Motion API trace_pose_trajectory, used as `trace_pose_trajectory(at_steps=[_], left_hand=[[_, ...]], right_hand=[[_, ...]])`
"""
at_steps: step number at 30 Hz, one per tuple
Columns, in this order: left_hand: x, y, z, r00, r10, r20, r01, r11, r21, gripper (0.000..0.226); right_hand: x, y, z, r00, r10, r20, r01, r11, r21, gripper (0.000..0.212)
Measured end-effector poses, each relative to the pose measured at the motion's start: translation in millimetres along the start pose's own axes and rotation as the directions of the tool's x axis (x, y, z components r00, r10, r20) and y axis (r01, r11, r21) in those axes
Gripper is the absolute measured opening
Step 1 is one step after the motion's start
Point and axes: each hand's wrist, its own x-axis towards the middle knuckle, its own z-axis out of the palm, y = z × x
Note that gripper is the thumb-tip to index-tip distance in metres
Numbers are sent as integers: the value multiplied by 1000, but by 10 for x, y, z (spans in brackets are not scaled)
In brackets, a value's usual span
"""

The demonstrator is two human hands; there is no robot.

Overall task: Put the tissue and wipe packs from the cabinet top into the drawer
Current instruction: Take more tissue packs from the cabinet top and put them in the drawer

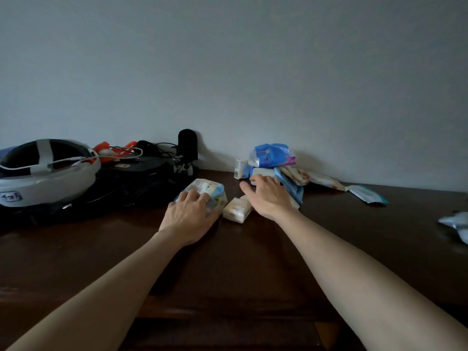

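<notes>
The fingers of the left hand (188,216) are curled over a pale blue-and-white tissue pack (207,192), which is gripped from above as it rests on the dark wooden cabinet top (253,262). The fingers of the right hand (266,196) are spread and nearly straight, laid on a white pack (263,172) at the foot of a heap of packs (273,168) against the wall; nothing is clasped by them. Between the two hands a small cream pack (236,210) is seen lying flat. At least five packs can be counted in the heap, topped by a blue wipe pack (272,155); printing is visible but cannot be read. Two more packs (368,193) lie well to the right. On the left a white headset (45,173) rests on black gear with cables.
</notes>
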Motion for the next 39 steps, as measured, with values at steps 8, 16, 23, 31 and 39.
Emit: trace_pose_trajectory(at_steps=[8,16,23,31,39], left_hand=[[359,24,157,995,70,70,-66,996,-60,59],[504,28,237,997,47,60,-42,997,-71,69],[492,67,231,999,33,39,-29,994,-108,73],[206,94,19,998,13,-53,-16,998,-59,50],[-525,303,-469,863,-439,-249,165,712,-682,30]], right_hand=[[775,127,209,975,217,54,-212,974,-81,66],[1376,140,384,848,527,58,-530,838,132,118],[1205,-41,328,836,534,-128,-479,823,307,98],[113,-152,-253,905,341,-254,-187,855,484,85],[-984,55,-425,920,318,-230,-81,728,681,76]])
